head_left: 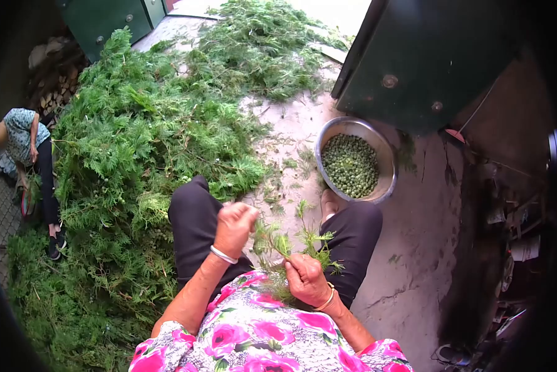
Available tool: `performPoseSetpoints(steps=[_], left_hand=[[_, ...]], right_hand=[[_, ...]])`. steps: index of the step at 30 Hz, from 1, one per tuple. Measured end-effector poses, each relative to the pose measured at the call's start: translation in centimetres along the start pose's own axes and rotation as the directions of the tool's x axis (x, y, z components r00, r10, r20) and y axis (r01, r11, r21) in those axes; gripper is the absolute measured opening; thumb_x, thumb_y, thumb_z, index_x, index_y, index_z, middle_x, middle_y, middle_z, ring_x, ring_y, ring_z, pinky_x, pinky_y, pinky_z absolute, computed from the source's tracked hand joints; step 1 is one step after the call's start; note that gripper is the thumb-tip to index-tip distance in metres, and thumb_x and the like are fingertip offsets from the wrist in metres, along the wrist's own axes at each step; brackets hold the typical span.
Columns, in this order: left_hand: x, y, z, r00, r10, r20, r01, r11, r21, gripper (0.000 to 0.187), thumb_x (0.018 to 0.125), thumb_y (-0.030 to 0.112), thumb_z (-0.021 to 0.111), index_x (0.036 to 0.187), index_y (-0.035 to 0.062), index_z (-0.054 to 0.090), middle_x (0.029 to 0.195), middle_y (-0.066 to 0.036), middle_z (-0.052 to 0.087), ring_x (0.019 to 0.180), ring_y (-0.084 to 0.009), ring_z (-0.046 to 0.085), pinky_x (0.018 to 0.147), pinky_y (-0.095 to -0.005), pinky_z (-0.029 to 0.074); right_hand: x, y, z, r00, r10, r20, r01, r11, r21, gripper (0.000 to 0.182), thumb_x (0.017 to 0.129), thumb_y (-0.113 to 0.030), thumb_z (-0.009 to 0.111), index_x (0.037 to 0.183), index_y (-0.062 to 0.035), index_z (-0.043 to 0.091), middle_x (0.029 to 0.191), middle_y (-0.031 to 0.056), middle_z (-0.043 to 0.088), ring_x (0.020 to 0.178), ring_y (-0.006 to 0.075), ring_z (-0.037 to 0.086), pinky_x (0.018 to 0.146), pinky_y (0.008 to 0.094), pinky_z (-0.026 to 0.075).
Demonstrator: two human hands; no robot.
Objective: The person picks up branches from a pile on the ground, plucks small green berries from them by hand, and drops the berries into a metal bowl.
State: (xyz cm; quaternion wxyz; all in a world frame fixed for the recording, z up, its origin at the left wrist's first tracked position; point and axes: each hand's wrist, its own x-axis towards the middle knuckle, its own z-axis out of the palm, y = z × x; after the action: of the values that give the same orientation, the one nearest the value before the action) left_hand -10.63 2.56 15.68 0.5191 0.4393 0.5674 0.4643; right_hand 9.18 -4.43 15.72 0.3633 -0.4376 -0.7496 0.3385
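Observation:
My right hand is closed on the stem of a leafy evergreen sprig, held low over my lap between my knees. My left hand is raised to the left of the sprig, with the fingers curled into a pinch; whatever lies inside them is hidden. A metal basin stands on the floor past my right knee, partly filled with small round green cones or berries. Some feathery foliage also rests on my lap below the hands.
A large heap of cut evergreen branches covers the floor to the left and ahead. At far left sits another person. Dark green doors stand at both sides of the bright doorway. Cluttered shelving lines the right side.

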Motion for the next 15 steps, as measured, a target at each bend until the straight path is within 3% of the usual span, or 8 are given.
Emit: performPoseSetpoints(steps=[1,2,5,7,9,12,14,15], left_hand=[[0.4,0.1,-0.4,0.978,-0.185,-0.095,0.162,0.965,-0.207,0.014,0.085,0.005,0.058,0.072,0.0011,0.058,0.054,0.000,0.052,0.045,-0.0051,0.047,0.039,-0.0197,0.036],[0.8,-0.1,-1.6,0.976,-0.208,-0.059,0.172,0.913,-0.371,0.008,0.087,0.009,0.058,0.082,0.0042,0.061,0.059,-0.001,0.056,0.045,-0.0020,0.045,0.037,-0.0166,0.033],[0.8,0.6,-4.3,0.967,-0.241,0.081,0.237,0.736,-0.635,0.008,0.083,0.003,0.055,0.091,0.0020,0.058,0.070,-0.007,0.060,0.052,-0.0076,0.051,0.043,-0.0214,0.041],[0.4,-0.1,-4.2,0.953,-0.297,0.062,0.270,0.738,-0.619,0.010,0.082,0.001,0.055,0.092,0.0017,0.058,0.074,-0.009,0.060,0.055,-0.0100,0.053,0.045,-0.0233,0.044],[-0.1,-0.7,-3.8,0.918,-0.392,0.061,0.335,0.682,-0.650,0.012,0.083,0.002,0.054,0.093,-0.0042,0.055,0.082,-0.014,0.061,0.063,-0.0176,0.056,0.050,-0.0277,0.047],[1.4,-5.5,-4.2,0.812,-0.573,0.113,0.468,0.522,-0.713,0.009,0.087,0.006,0.054,0.089,-0.0027,0.054,0.077,-0.013,0.058,0.062,-0.0153,0.054,0.046,-0.0207,0.042],[4.0,-7.6,-2.9,0.791,-0.607,0.075,0.521,0.606,-0.602,0.006,0.088,0.002,0.052,0.086,-0.0022,0.055,0.077,-0.010,0.056,0.061,-0.0121,0.051,0.043,-0.0201,0.040],[4.9,-4.8,-1.0,0.831,-0.554,0.039,0.475,0.672,-0.567,0.005,0.088,0.001,0.053,0.089,-0.0033,0.053,0.079,-0.010,0.057,0.068,-0.0150,0.056,0.049,-0.0258,0.047]], right_hand=[[0.0,-0.1,-0.2,1.000,0.019,-0.009,-0.019,0.999,0.037,0.005,0.076,0.004,0.056,0.078,0.0006,0.054,0.062,0.0157,0.052,0.058,0.0338,0.053,0.054,0.0412,0.040],[0.1,-0.8,-0.6,0.997,0.053,-0.056,-0.046,0.992,0.119,0.006,0.076,0.005,0.055,0.081,0.0018,0.058,0.065,0.0170,0.055,0.060,0.0342,0.055,0.055,0.0399,0.042],[-0.5,-0.9,-2.0,0.935,0.333,-0.123,-0.291,0.918,0.270,0.010,0.085,-0.001,0.054,0.087,0.0017,0.063,0.058,0.0020,0.051,0.051,0.0081,0.047,0.047,0.0270,0.036],[-0.6,-0.4,-2.9,0.877,0.457,-0.150,-0.368,0.837,0.405,0.013,0.086,-0.001,0.052,0.087,0.0036,0.065,0.066,-0.0017,0.053,0.058,0.0049,0.043,0.052,0.0221,0.033],[0.1,-0.8,-3.4,0.871,0.442,-0.213,-0.311,0.834,0.455,0.013,0.086,-0.001,0.053,0.087,0.0032,0.065,0.066,-0.0034,0.049,0.058,0.0041,0.039,0.052,0.0216,0.031],[0.0,-0.6,-3.5,0.869,0.426,-0.252,-0.300,0.858,0.417,0.012,0.086,-0.002,0.053,0.086,0.0030,0.065,0.064,-0.0043,0.047,0.057,0.0041,0.039,0.051,0.0224,0.031],[-0.3,-0.1,-3.2,0.869,0.421,-0.260,-0.318,0.878,0.359,0.012,0.086,-0.004,0.054,0.086,0.0028,0.064,0.063,-0.0029,0.047,0.056,0.0057,0.039,0.051,0.0241,0.032],[-0.3,0.0,-3.1,0.879,0.408,-0.246,-0.304,0.878,0.370,0.012,0.086,-0.004,0.054,0.086,0.0028,0.064,0.063,-0.0029,0.047,0.056,0.0057,0.039,0.051,0.0241,0.032]])
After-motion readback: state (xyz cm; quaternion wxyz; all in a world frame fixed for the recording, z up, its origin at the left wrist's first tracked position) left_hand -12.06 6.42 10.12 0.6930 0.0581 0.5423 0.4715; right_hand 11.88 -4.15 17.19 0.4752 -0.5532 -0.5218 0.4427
